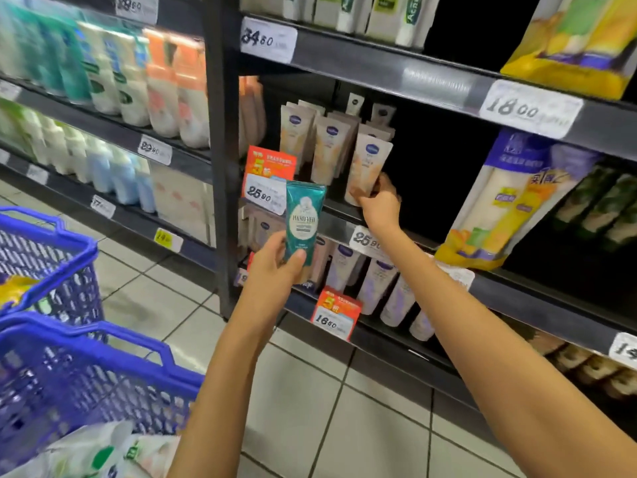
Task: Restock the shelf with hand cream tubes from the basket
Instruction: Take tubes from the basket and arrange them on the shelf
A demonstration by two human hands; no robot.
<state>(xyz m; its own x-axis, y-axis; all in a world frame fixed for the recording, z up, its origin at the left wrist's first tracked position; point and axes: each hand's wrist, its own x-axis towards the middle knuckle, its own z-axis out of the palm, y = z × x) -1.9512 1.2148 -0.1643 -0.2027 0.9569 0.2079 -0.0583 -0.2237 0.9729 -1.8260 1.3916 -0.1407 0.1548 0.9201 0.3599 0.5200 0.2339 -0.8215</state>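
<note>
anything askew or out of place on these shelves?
The front beige tube, gripped by the right hand, tilts right of its row. One shelf down, the lavender tubes slump forward. The teal tube in the left hand matches neither row.

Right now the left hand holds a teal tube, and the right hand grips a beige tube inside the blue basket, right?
Not quite. The head view shows the right hand gripping the beige tube on the shelf, not inside the blue basket. The left hand does hold the teal tube.
</note>
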